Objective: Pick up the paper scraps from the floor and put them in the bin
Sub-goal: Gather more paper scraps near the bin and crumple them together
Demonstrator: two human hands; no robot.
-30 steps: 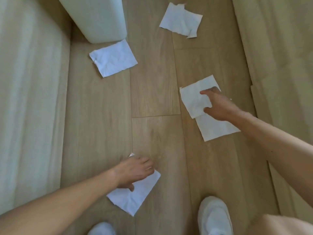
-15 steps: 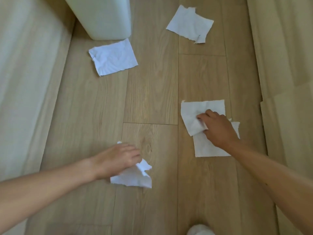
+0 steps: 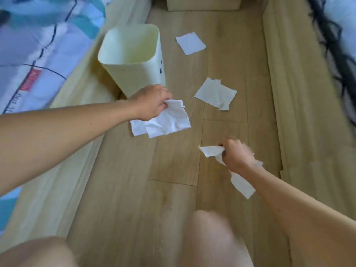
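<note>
My left hand is closed on a crumpled white paper scrap that hangs just in front of the pale yellow bin. Another white scrap shows below and behind it; whether it lies on the floor I cannot tell. My right hand grips white paper scraps, with one piece trailing under the wrist. Two more scraps lie on the wooden floor: one torn piece right of the bin and one square piece farther back.
A bed with a blue and white patterned cover runs along the left. Light wooden furniture stands at the back and a wooden panel lines the right. My blurred knees fill the bottom.
Both hands have closed on their scraps and lifted them off the floor. The view has tilted up, and the bin's open top and the bed have come into sight.
</note>
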